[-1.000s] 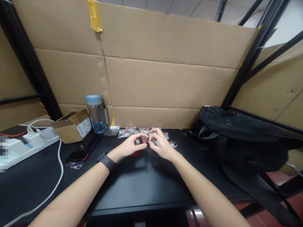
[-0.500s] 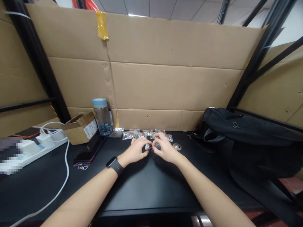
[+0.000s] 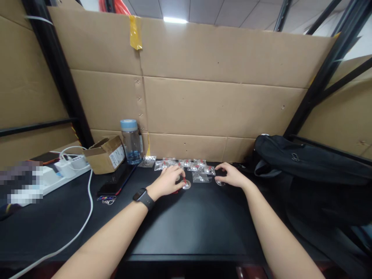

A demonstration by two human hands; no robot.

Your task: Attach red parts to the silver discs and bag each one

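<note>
My left hand [image 3: 171,181], with a dark watch on the wrist, is low over the table. Its thumb and forefinger close on the red piece of a round clear disc [image 3: 186,185] that resembles a suction cup. Part of another red item [image 3: 176,192] shows under that hand. My right hand [image 3: 231,176] is apart from the left, its thumb and forefinger spread above a second round disc [image 3: 220,182], partly covered by the thumb; whether they touch I cannot tell. Behind both hands lie several clear bags [image 3: 196,166] with red-marked discs inside, and a flat clear bag [image 3: 201,178].
At the left are a water bottle [image 3: 131,145], an open cardboard box [image 3: 103,157], a dark phone [image 3: 116,182], keys [image 3: 108,200], and a power strip [image 3: 55,186] with a white cable [image 3: 90,193]. A black backpack [image 3: 290,166] fills the right. A cardboard wall [image 3: 186,104] stands behind.
My hands were together at a small item with red on it. My right hand has moved away to the right, over the other disc. The left stays with the red-topped disc, now lower.
</note>
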